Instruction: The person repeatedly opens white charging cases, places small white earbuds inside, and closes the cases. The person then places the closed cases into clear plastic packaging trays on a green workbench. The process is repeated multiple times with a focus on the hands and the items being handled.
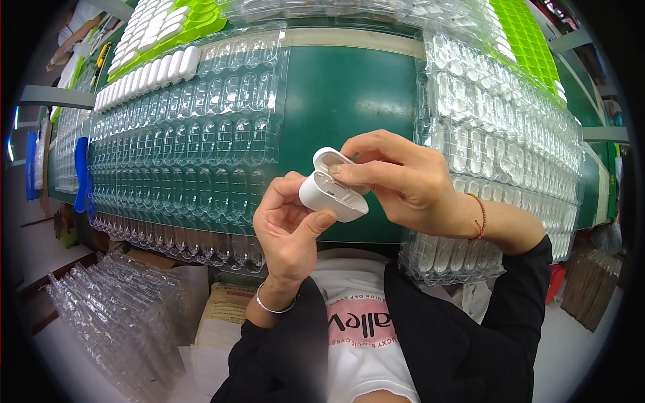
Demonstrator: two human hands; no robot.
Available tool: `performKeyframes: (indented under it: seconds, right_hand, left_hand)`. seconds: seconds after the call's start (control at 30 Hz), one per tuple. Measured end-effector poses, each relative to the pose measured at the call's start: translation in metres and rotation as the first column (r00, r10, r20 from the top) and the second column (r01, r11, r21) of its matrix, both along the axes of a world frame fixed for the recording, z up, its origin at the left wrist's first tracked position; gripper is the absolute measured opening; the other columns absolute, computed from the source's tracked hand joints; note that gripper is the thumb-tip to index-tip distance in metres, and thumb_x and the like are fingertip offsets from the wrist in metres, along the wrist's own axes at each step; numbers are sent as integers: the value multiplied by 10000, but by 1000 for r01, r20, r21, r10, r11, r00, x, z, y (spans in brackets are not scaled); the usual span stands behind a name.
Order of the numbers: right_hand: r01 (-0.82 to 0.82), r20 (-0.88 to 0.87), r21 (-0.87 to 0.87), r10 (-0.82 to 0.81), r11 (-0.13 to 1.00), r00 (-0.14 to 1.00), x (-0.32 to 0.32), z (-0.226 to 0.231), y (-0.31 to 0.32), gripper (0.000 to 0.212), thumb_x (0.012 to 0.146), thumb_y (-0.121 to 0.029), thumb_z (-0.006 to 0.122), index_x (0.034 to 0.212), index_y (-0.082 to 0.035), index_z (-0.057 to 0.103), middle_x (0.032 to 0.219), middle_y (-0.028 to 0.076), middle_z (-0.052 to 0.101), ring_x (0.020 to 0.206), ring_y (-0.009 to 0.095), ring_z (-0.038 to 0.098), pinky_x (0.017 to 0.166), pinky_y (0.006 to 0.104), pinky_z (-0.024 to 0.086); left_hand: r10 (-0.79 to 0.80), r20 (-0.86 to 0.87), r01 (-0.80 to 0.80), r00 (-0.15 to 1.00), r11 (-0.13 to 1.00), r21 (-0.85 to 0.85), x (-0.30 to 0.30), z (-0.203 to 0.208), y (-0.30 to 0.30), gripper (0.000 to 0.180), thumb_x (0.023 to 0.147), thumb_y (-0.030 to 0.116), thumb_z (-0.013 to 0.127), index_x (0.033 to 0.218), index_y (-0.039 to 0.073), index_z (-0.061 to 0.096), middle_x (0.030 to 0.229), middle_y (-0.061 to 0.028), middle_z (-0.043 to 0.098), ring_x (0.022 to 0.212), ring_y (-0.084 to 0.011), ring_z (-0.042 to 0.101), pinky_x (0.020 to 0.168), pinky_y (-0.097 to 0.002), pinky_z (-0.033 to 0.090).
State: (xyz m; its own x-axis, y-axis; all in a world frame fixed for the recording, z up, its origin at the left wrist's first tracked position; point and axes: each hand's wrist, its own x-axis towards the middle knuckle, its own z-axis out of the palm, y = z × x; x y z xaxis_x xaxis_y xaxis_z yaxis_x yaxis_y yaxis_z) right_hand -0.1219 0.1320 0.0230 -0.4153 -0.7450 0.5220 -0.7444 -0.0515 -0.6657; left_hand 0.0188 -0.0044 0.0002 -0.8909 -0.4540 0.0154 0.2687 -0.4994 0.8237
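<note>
Over the near edge of the green tabletop I hold a small white earbud charging case with its lid swung up. My left hand is closed round the case body, thumb along the near side. The thumb of my right hand presses at the raised lid while its fingers curl behind it. Shallow recesses show inside the case; my right thumb hides part of the hinge area. A row of similar white pieces stands in the far end of the clear tray on the left.
Clear moulded trays cover the left of the green tabletop; more clear trays overlap on the right. Bright green trays with white pieces lie at the back. Stacked clear trays stand at lower left. Another person's arm shows far left.
</note>
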Motion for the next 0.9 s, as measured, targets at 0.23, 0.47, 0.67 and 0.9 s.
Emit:
performKeyframes:
  seconds: [0.23,0.47,0.67,0.9]
  right_hand:
    - [-58,-17,12,58,998,998,-3,21,2,178,770,-61,781,932,-90,714,809,75,615,619,241,597,503,345,450]
    - [-89,367,323,-39,942,929,9,40,-1,88,797,-119,737,836,-52,696,650,78,617,550,244,602,514,345,466]
    - [-166,348,377,27,911,937,13,55,-22,96,807,-126,710,797,-35,680,655,96,648,562,270,631,528,346,478]
    - [-123,159,301,77,946,984,-77,65,-95,163,854,-196,711,867,-34,715,675,154,637,564,304,610,545,373,466]
  left_hand:
    - [122,30,-114,992,975,-192,2,9,4,496,882,-66,681,1327,-59,461,1192,-111,574,1158,-185,576,958,-323,527]
    - [204,16,-80,979,453,-888,1,23,-2,749,778,28,786,1414,-47,398,1231,-193,552,1197,-293,539,986,-366,483]
    - [326,-156,-199,932,102,-975,4,21,-18,789,613,91,882,1303,-66,534,1180,-203,583,1030,-338,577,856,-428,486]
    - [395,-73,-152,916,173,-973,24,36,-50,805,567,74,921,1266,-51,542,1140,-188,595,999,-313,604,836,-387,513]
